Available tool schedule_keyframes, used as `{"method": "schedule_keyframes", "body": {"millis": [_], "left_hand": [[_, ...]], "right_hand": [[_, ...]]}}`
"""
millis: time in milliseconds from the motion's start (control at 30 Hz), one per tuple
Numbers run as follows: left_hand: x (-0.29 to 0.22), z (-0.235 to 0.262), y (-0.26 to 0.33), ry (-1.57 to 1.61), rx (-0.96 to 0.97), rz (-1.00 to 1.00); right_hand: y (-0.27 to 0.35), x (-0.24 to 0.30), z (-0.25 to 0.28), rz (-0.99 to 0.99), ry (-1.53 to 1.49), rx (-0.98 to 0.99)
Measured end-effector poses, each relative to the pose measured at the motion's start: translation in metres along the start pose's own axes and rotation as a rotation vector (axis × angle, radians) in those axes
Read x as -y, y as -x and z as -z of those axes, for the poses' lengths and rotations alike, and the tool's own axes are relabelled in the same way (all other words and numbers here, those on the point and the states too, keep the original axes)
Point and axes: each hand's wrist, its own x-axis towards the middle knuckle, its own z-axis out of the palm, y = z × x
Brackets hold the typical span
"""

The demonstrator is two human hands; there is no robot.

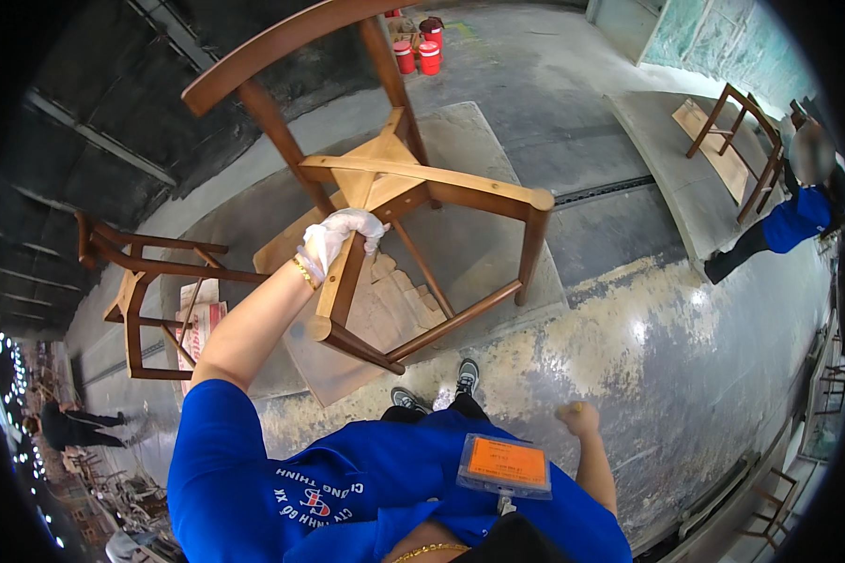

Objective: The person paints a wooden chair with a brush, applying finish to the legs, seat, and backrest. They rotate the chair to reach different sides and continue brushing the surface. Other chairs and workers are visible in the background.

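Note:
A brown wooden chair frame (413, 174) with a curved backrest stands tilted in front of me, its seat open and a paler wood panel at its rear. My left hand (343, 235), in a thin whitish glove, is closed around the chair's left seat rail. Out to my right, apart from the chair, my bare right hand (580, 418) is curled closed. A small yellowish spot shows at its fingers; what it holds, if anything, I cannot make out. Flattened cardboard (394, 305) lies under the chair on a grey platform (483, 122).
Another wooden chair (136, 281) stands at the left, beside a printed carton piece (200, 324). Red buckets (429, 58) stand at the back. At the far right, a person in blue (798, 218) is beside a further chair (770, 155). A floor channel (603, 191) runs behind.

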Motion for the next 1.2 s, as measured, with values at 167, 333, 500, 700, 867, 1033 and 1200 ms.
{"method": "schedule_keyframes", "body": {"millis": [167,333,500,700,867,1033,1200], "left_hand": [[-0.013,-0.013,0.026,0.099,-0.401,0.053],[-0.004,-0.020,0.012,0.227,-0.619,-0.098],[0.026,-0.031,-0.024,0.444,-0.836,-0.182],[0.052,-0.056,-0.077,0.702,-0.973,-0.263],[0.061,-0.086,-0.068,0.718,-0.811,-0.265],[0.075,-0.074,0.018,0.576,-0.638,-0.202],[0.084,-0.054,0.115,0.157,-1.531,-0.132]], "right_hand": [[-0.036,-0.025,0.028,-0.099,-0.038,0.016],[-0.056,-0.018,0.043,-0.049,-0.105,-0.125],[-0.067,-0.003,0.045,0.012,-0.143,-0.028],[-0.074,0.005,0.036,0.058,-0.151,0.062],[-0.081,-0.006,0.015,0.007,-0.109,0.075],[-0.089,-0.023,-0.028,-0.183,-0.077,0.115],[-0.075,-0.015,-0.049,-0.024,-0.018,0.065]]}}
